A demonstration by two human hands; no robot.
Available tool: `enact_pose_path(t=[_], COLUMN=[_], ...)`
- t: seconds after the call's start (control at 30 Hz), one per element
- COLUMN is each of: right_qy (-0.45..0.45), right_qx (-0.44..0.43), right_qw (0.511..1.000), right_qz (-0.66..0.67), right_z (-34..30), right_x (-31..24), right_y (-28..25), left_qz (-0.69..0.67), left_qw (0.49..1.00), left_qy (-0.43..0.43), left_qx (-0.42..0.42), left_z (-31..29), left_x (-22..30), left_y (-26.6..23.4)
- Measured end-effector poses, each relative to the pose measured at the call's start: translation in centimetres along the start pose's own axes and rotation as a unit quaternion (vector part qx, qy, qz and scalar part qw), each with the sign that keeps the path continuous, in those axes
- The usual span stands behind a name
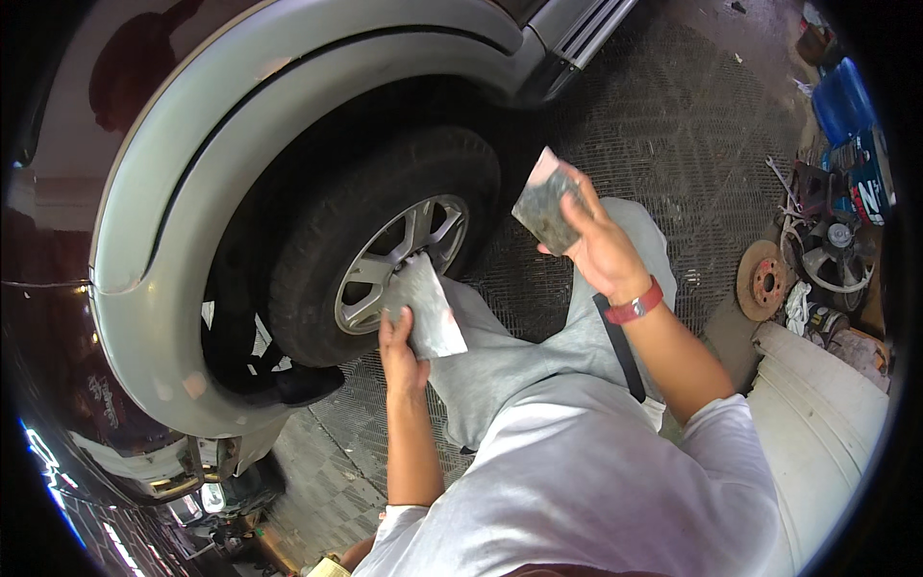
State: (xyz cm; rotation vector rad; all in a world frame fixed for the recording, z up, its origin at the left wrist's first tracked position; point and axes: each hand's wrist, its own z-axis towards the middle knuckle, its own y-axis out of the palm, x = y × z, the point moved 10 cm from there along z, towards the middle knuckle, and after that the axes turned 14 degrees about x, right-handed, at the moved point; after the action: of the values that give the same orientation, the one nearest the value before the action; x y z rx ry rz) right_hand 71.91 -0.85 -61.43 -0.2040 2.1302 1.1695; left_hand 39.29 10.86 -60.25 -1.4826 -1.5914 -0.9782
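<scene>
Nearest, grey trousers (538, 365) and white shirt (596, 481), seated low on the checker-plate floor (663, 135) beside the car; left hand (399, 351) closed round the lower edge of a grey sheet (423, 308), its top corner resting against the alloy rim (399, 255) of the wheel; right hand (596, 240), red band at the wrist, raised and clamped on a darker, grimy pad (546, 207), held clear of the wheel and well apart from the sheet. Step in hand, by the look of it: comparing or readying two abrasive pieces for the rim, rubbing not yet begun. Next move likely calls for flattening one piece against a spoke and pressing evenly, without slipping onto the tyre (317, 231). Farther right, brake disc (764, 279), hub parts and blue can (846, 96) on the floor.
</scene>
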Motion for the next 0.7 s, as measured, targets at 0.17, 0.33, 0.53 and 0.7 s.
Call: enact_pose_path(t=[0.17,0.33,0.53,0.7], right_qy=[0.017,-0.596,-0.646,-0.639], right_qx=[-0.048,0.153,0.188,0.202], right_qw=[0.984,0.748,0.676,0.674], right_qz=[0.172,-0.247,-0.301,-0.312], right_z=[2.1,-1.5,1.2,2.7], right_x=[-0.9,-9.0,-7.9,-7.5], right_y=[6.4,13.9,17.5,18.2], left_qz=[-0.037,-0.035,-0.051,-0.048], left_qw=[0.994,0.993,0.994,0.993], left_qy=[-0.104,-0.103,-0.097,-0.099], left_qx=[-0.027,-0.047,-0.028,-0.044], left_z=[1.3,2.1,2.1,2.3], left_x=[-8.2,-7.4,-7.4,-7.4], left_y=[-2.9,-1.5,-1.7,-1.5])
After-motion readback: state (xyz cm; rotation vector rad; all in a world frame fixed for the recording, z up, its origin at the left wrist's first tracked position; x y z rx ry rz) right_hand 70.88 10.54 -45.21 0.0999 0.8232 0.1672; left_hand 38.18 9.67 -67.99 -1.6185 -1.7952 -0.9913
